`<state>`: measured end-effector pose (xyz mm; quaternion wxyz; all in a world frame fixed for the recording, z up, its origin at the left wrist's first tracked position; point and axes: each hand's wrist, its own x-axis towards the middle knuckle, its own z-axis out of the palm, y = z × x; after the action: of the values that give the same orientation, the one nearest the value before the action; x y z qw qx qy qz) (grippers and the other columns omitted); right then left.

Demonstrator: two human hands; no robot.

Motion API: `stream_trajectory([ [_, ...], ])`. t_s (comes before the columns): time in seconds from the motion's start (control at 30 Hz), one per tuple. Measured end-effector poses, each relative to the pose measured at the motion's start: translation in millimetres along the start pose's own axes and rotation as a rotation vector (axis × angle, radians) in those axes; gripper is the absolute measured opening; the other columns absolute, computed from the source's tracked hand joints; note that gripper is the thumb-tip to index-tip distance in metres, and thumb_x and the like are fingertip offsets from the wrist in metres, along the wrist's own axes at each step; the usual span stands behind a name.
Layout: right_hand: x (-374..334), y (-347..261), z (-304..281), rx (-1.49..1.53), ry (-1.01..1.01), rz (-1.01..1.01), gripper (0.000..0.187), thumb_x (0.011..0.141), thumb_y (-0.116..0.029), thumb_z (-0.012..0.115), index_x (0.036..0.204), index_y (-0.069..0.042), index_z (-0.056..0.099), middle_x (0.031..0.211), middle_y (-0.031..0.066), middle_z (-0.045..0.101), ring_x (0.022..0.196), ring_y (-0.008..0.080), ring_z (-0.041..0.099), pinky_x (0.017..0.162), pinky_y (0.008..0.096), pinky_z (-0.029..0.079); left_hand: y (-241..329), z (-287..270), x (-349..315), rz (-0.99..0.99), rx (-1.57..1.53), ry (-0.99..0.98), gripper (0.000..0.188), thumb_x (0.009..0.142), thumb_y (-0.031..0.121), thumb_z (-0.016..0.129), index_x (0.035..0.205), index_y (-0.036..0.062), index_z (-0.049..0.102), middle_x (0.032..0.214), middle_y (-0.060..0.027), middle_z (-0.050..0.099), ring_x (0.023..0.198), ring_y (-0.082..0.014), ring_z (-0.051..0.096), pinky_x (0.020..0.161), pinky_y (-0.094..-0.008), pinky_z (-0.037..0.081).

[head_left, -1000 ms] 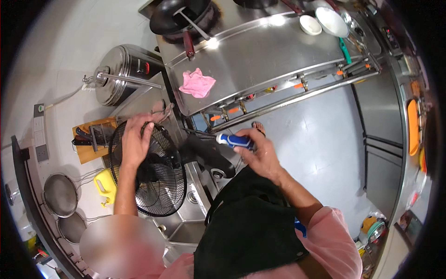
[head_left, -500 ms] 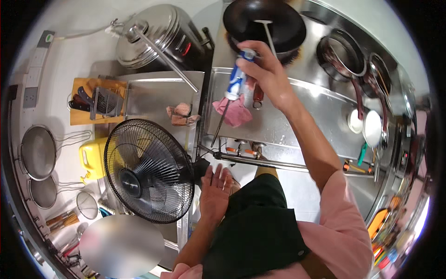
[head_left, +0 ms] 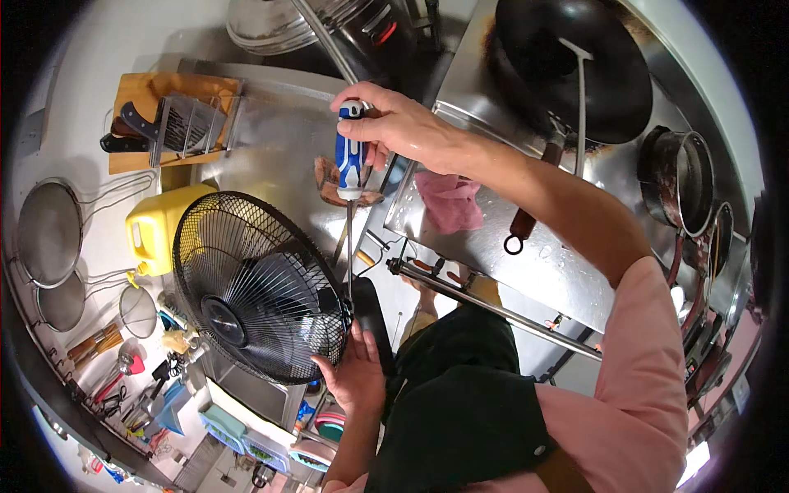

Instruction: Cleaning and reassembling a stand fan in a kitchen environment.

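Note:
In my right hand (head_left: 403,127) is a screwdriver (head_left: 352,160) with a blue and white handle, fingers wrapped around its upper part. Its long shaft points straight down, and the tip is by the right rim of a black fan (head_left: 246,283), next to the fan's dark motor housing (head_left: 372,320). Whether the tip sits in a screw cannot be made out. Below that spot my left hand (head_left: 355,380) is open, with fingers stretched up against the lower right edge of the fan and thumb apart. A dark apron (head_left: 460,411) lies just right of it.
Beyond my hands stand a steel counter (head_left: 271,123), a knife rack (head_left: 189,123) and a large pot (head_left: 288,25). A pink cloth (head_left: 449,201) and a wok (head_left: 567,74) are to the right. A yellow jug (head_left: 156,230) stands behind the fan; a metal rail (head_left: 493,308) runs in front of me.
My right hand has brought the screwdriver left from over the stove counter to the fan's edge. My left hand has moved from beside the fan to touch it. The view has shifted left.

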<state>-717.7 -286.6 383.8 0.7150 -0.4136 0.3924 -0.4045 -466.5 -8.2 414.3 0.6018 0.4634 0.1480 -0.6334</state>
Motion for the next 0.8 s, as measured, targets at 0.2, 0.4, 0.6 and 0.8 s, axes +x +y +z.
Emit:
stream_trajectory([
  [0.2,2,11,0,0.025,-0.013,-0.001,0.041,0.087,-0.023,0.061,0.120,-0.002,0.051,0.082,0.0114,0.061,0.058,0.0143,0.058,0.054,0.0282,0.048,6,15,-12,0.050,-0.033,0.107,0.083,0.079,0.046,0.070,0.133,-0.0073,0.034,0.134,-0.0191,0.045,0.124,-0.0288,0.045,0.108,-0.0383,0.037],
  [0.4,-7,15,2,-0.013,-0.143,0.106,0.039,0.092,-0.029,0.057,0.122,-0.006,0.048,0.085,0.0089,0.059,0.068,0.0129,0.057,0.064,0.0281,0.048,16,11,-21,0.111,0.045,0.120,0.072,0.083,0.044,0.066,0.130,-0.0042,0.040,0.130,-0.0161,0.050,0.119,-0.0268,0.049,0.105,-0.0365,0.041],
  [0.6,-37,25,14,0.022,-0.186,0.109,0.038,0.094,-0.028,0.054,0.124,-0.005,0.043,0.088,0.0104,0.059,0.071,0.0134,0.059,0.067,0.0271,0.048,23,5,-30,0.134,0.085,0.168,0.063,0.084,0.044,0.065,0.124,-0.0015,0.047,0.125,-0.0111,0.054,0.116,-0.0249,0.050,0.100,-0.0351,0.041],
  [0.8,-69,33,23,0.061,-0.163,0.127,0.031,0.094,-0.025,0.054,0.119,-0.009,0.044,0.088,0.0081,0.058,0.072,0.0115,0.059,0.067,0.0252,0.048,38,-7,-38,0.063,0.170,0.190,0.061,0.082,0.046,0.068,0.114,-0.0037,0.053,0.114,-0.0110,0.059,0.104,-0.0224,0.053,0.094,-0.0359,0.043],
])
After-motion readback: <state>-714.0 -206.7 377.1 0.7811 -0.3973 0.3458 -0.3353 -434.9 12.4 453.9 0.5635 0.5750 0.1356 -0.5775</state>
